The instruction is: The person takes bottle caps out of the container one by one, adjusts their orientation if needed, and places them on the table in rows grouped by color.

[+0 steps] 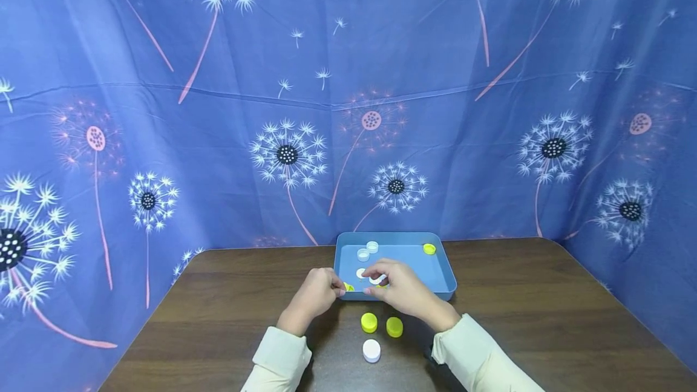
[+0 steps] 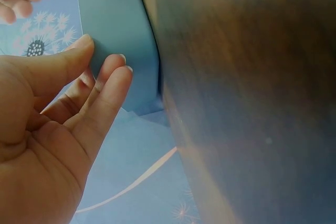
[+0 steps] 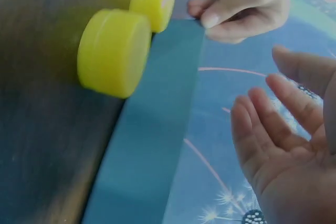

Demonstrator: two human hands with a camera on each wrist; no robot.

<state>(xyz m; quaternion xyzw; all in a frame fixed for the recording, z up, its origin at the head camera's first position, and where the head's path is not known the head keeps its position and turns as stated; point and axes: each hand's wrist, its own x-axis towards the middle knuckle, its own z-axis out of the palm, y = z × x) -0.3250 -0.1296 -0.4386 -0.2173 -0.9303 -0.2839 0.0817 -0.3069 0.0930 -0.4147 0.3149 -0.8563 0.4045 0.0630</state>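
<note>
At the near left corner of the blue tray [image 1: 448, 271], my left hand [image 1: 318, 289] pinches the rim between thumb and fingers. The left wrist view shows its fingertips against the outer tray wall [image 2: 123, 30]. A yellow cap [image 1: 349, 287] lies inside the tray beside these fingertips. My right hand [image 1: 402, 286] hovers over the tray's near side, its fingers spread apart and relaxed, holding nothing. Beneath it are white caps [image 1: 360, 273] and a bit of yellow, partly hidden by the fingers. Further back in the tray sit two whitish caps [image 1: 363, 254] and a yellow cap [image 1: 429, 248].
On the brown wooden table [image 1: 245, 307], in front of the tray, stand two yellow caps [image 1: 369, 322] and one white cap [image 1: 371, 351]. A blue dandelion-print cloth [image 1: 463, 107] hangs behind the table and along its sides.
</note>
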